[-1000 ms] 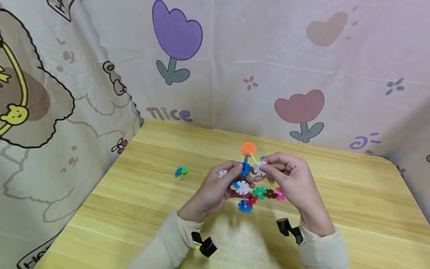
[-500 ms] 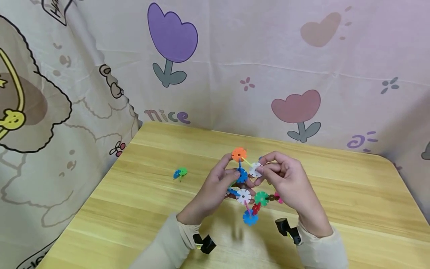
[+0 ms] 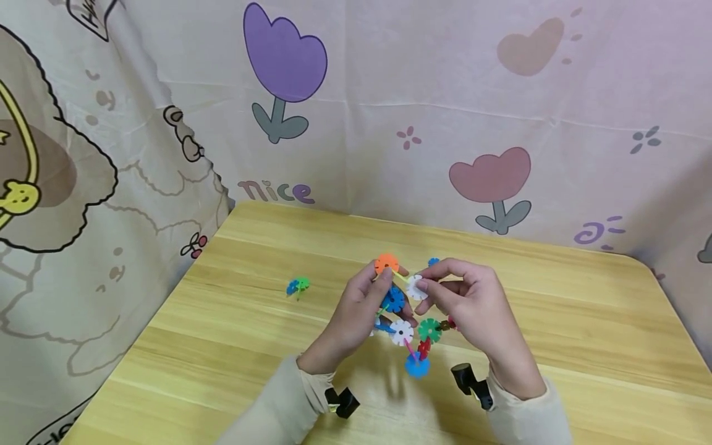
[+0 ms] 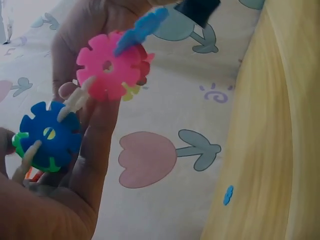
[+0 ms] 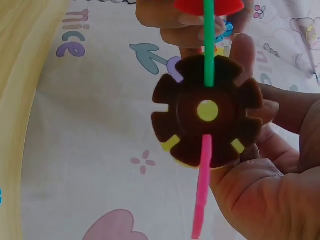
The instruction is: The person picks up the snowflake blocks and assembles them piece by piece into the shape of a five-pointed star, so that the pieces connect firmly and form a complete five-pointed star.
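A chain of joined plastic snowflake discs hangs between both hands above the table. My left hand (image 3: 349,312) grips it from the left, its thumb on the orange disc (image 3: 386,262) and fingers behind the blue disc (image 3: 394,300). From the right, my right hand (image 3: 481,309) pinches the white disc (image 3: 414,287), which a yellow disc links to the orange one. Lower hang a green disc (image 3: 429,331) and another blue disc (image 3: 417,366). A pink disc (image 4: 107,67) shows by the fingers in the left wrist view. The right wrist view has a brown disc (image 5: 175,120) in front.
On the wooden table (image 3: 222,346), a small joined blue and green disc piece (image 3: 301,283) lies to the left. A blue disc (image 3: 434,262) shows behind the right hand. A printed cloth (image 3: 378,55) hangs along the table's back edge.
The left thumb has moved from the blue disc up to the orange one. The orange and white discs have come lower and left, with the right hand following.
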Motion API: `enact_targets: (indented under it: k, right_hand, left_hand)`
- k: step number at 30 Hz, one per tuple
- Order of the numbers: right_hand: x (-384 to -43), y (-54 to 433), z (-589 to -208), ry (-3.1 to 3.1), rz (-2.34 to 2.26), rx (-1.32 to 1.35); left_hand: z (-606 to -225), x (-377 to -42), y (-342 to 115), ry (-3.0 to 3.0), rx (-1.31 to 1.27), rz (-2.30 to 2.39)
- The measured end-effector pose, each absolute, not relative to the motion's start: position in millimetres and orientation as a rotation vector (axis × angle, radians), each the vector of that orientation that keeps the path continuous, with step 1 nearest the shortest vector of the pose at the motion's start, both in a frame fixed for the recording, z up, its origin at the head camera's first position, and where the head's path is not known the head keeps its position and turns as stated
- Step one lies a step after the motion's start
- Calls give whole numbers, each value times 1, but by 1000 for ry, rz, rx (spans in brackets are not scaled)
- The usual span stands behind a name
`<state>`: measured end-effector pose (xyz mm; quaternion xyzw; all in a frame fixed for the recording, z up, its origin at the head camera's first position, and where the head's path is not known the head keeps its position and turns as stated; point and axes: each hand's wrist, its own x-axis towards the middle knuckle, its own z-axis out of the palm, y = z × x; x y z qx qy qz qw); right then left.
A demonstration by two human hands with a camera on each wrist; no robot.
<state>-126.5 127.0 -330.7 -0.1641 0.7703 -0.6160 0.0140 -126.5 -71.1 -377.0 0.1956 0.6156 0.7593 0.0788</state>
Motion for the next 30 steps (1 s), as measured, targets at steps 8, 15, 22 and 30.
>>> enact_targets:
  k: [8,15,22,30]
  right_hand:
    - [-120,129,-327,2462,-1875,-635]
    - [-117,129,-324,2437,-1953,-599]
    - [-113,122,-323,2416,-1999,-561]
    - [-111,120,-321,2361,-2017,-536]
  left_hand:
    - [-379,-126,-69,1991,587,2229]
    - [-379,-126,-67,1938,652,2281]
    - [-377,-122,-66,1982,611,2292]
    - [-377,-121,-64,2076,630,2265]
